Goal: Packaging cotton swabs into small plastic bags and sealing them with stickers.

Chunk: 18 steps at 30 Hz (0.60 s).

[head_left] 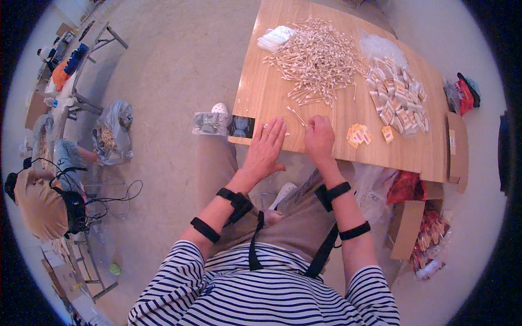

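Note:
My left hand (265,145) lies palm down at the near edge of the wooden table, fingers stretched out. White tips of cotton swabs (287,133) peek out from under and beside its fingers. Close by on the right, my right hand (319,136) is closed, with fingers curled down. A few cotton swabs (296,115) run up to its fingertips and seem pinched there; the exact grip is hidden. Beyond both hands spreads a big loose heap of cotton swabs (321,60). Small yellow-orange printed cards (359,135) lie right of my right hand, with a single card (387,134) apart.
Filled small packets (397,95) are piled at the table's right, beside clear plastic bags (383,48). A white plastic bundle (276,38) touches the heap's left side. A dark-and-clear package (242,126) sits at the left corner. Cardboard boxes (406,231) stand below right. Another person (43,201) sits far left.

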{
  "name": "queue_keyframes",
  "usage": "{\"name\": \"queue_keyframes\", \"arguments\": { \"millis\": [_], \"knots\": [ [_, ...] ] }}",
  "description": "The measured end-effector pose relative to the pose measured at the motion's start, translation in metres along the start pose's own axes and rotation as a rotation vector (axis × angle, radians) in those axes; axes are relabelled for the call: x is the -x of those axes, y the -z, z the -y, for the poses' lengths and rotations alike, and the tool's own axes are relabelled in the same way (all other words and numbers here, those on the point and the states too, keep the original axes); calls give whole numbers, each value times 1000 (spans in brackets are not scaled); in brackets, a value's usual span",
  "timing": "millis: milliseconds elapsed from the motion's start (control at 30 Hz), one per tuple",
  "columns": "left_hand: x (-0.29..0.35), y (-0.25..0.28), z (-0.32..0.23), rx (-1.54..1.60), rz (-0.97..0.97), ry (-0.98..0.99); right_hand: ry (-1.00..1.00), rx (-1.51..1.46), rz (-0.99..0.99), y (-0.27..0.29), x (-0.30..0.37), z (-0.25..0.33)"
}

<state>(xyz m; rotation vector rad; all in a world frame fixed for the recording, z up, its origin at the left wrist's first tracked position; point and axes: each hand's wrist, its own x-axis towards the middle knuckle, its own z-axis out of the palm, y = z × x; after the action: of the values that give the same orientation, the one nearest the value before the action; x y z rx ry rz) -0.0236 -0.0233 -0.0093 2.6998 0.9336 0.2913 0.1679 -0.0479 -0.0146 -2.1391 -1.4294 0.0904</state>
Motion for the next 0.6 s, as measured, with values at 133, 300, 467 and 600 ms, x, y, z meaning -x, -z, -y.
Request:
{"name": "queue_keyframes", "arguments": {
  "millis": [133,300,467,600],
  "knots": [
    [1,0,0,-1,-15,-12,16,25,-12,-8,-10,-10],
    [2,-1,1,-4,-15,-13,31,-10,44,-11,-26,-7],
    [3,-6,3,19,-18,-10,-1,-10,76,-21,-22,15],
    [2,-5,3,27,-27,-13,69,-27,33,-23,-20,14]
  ]
}}
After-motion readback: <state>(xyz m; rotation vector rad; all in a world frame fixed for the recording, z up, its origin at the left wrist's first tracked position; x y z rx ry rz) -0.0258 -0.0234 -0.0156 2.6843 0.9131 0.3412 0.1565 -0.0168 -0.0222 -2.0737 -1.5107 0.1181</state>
